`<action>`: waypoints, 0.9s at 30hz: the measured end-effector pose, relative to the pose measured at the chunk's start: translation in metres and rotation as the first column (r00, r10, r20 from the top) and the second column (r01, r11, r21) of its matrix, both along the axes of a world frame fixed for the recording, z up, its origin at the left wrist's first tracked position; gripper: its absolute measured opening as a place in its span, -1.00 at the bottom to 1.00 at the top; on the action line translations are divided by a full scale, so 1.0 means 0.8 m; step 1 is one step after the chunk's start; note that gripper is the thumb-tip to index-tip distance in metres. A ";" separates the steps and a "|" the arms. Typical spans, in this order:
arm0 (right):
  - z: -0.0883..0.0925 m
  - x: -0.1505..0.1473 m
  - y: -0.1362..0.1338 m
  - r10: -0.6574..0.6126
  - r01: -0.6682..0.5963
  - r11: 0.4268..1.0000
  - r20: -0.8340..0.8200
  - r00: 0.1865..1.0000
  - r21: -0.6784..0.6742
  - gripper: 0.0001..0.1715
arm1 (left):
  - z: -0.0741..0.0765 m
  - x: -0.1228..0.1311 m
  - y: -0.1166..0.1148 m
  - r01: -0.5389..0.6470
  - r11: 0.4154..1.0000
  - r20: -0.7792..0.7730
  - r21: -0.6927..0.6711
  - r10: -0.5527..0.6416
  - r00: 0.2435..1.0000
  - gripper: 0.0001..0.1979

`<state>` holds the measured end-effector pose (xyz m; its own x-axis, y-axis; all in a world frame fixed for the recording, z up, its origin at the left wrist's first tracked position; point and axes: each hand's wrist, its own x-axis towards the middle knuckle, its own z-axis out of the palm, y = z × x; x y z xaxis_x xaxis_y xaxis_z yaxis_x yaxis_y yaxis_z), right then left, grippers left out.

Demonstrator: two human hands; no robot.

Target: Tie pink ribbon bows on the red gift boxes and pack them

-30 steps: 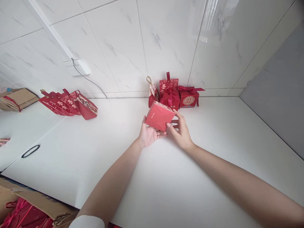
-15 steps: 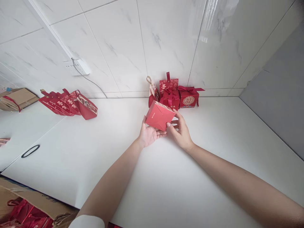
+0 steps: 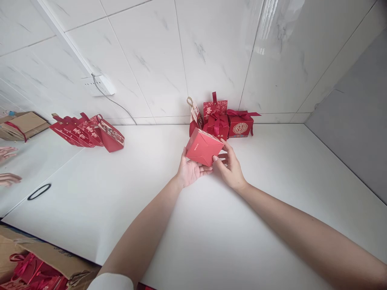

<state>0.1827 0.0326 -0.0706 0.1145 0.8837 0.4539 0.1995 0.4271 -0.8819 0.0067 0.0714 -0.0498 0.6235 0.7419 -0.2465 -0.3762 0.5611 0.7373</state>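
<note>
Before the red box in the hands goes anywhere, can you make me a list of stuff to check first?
1. Left hand on the held red box: ok, thumb at its left edge, fingers by its lower part.
2. Right hand on it: ok, thumb at the lower right corner.
3. Box level: not ok, it is tilted.
4. Box apart from the bow-topped box behind: cannot tell, they overlap in this view.
5. Other person's hand out of the way: ok, far off at the left edge.
6. What's inside the box: cannot tell, hidden.
</note>
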 end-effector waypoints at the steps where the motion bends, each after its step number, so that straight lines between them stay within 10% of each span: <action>1: 0.000 0.000 0.000 0.000 0.000 1.000 -0.002 1.000 0.001 -0.22 | 0.000 0.000 0.000 -0.001 1.000 0.005 -0.004 0.001 1.000 0.02; 27: 0.000 0.000 0.001 0.001 -0.001 1.000 -0.015 1.000 -0.007 -0.22 | 0.003 0.001 -0.001 -0.006 1.000 -0.020 -0.005 0.006 1.000 0.04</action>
<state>0.1824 0.0333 -0.0702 0.1208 0.8869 0.4460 0.1858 0.4211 -0.8878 0.0077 0.0703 -0.0477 0.6139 0.7443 -0.2629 -0.3646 0.5627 0.7419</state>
